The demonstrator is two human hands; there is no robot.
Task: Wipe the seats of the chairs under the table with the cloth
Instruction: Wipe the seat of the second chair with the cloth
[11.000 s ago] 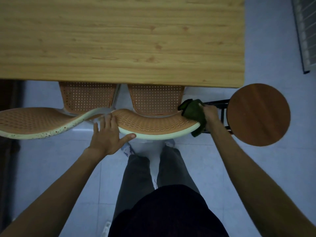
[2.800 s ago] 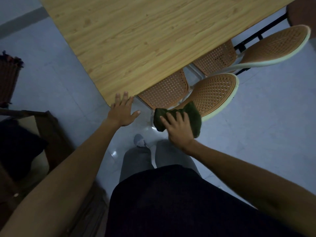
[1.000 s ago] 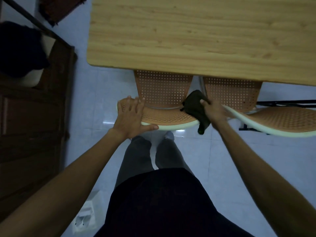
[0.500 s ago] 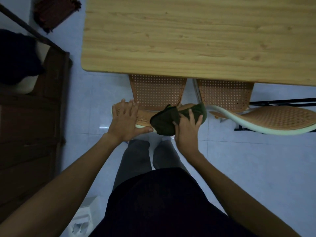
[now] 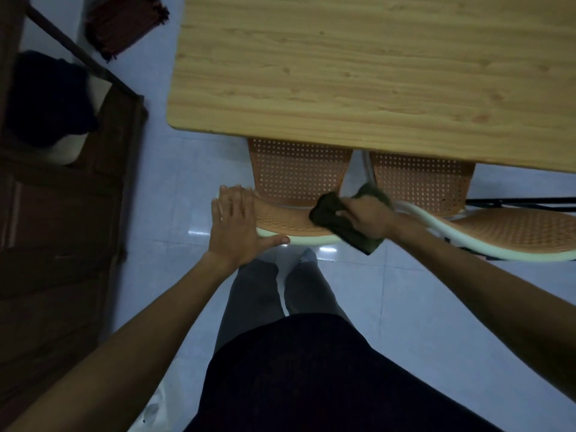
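Two orange perforated chairs stand tucked under the wooden table (image 5: 358, 67). On the backrest top of the left chair (image 5: 286, 221) my left hand (image 5: 237, 226) lies flat with fingers spread, thumb hooked over the pale rim. My right hand (image 5: 371, 218) grips a dark green cloth (image 5: 333, 218) and presses it on the right end of that backrest. The left chair's seat (image 5: 296, 169) shows below the table edge. The right chair (image 5: 511, 232) stands beside it, its seat (image 5: 417, 182) partly under the table.
A dark wooden cabinet (image 5: 59, 244) fills the left side, with a dark bundle (image 5: 46, 98) on it. A dark red mat (image 5: 124, 23) lies on the tiled floor at the far left. A black metal frame (image 5: 523, 202) shows at the right. My legs stand just behind the left chair.
My right hand has carried the cloth from the middle of the left chair's backrest to its right end. My left hand stays flat on the left end.
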